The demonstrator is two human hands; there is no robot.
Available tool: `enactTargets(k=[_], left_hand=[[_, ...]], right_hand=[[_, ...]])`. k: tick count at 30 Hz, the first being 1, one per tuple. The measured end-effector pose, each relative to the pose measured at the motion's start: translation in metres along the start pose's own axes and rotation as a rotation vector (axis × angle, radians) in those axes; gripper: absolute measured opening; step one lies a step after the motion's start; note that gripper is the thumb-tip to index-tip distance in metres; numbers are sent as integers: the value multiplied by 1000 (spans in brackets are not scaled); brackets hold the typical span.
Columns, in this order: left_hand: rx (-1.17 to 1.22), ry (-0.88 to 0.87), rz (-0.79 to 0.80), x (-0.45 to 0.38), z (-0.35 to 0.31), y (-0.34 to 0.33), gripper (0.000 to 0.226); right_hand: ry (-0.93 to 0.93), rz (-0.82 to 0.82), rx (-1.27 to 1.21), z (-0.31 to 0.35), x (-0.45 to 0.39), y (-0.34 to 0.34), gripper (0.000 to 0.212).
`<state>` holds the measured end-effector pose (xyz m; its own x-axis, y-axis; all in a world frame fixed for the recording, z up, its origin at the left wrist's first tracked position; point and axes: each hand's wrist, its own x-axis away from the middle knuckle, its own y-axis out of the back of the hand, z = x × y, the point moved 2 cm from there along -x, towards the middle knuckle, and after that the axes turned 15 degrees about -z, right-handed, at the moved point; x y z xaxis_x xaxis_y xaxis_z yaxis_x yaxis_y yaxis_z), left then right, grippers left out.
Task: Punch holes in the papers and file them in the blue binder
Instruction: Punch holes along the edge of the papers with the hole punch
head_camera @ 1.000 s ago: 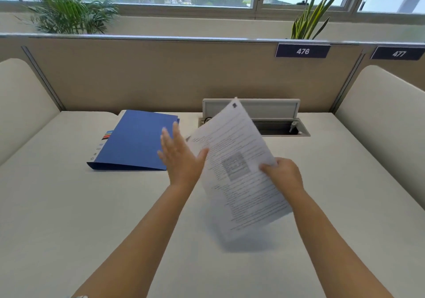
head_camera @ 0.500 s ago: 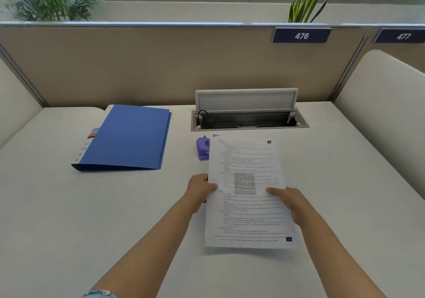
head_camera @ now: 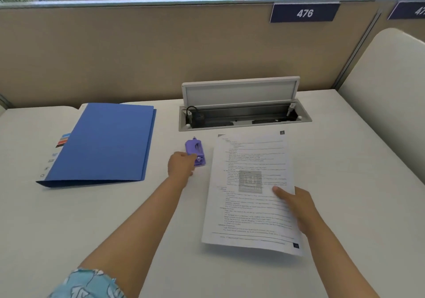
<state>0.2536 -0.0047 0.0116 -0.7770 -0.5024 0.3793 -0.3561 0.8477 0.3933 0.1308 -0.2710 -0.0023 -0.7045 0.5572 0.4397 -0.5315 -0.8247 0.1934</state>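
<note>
Hand on purple plastic punch — flat printed papers

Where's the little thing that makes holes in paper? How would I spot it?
Find the open cable tray sunk into the white desk. Just in front of its left end, between the blue binder and the printed papers, sits the hole punch, gripped by the left hand. It's the only small purple thing there.

Left hand extended forward, fingers curled; right hand thumb on top, pinching.
</note>
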Motion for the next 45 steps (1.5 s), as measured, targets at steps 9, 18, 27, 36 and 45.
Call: enactTargets(k=[9,18,27,36,45], left_hand=[[121,254,14,-45,-9,-27,27],[12,120,155,17,51,24,25],[65,126,137,81,110,75,13],[55,119,120,88,114,80,18],[69,119,121,88,115,80,3]], right_hand=[[-10,30,-69,-6,-13,-1,10],[15,75,-32,-24,15,18,14],[-6,129,14,-66,63,36,17],[16,156,36,-69,66,29,26],[10,165,43,-71,62,22,23]])
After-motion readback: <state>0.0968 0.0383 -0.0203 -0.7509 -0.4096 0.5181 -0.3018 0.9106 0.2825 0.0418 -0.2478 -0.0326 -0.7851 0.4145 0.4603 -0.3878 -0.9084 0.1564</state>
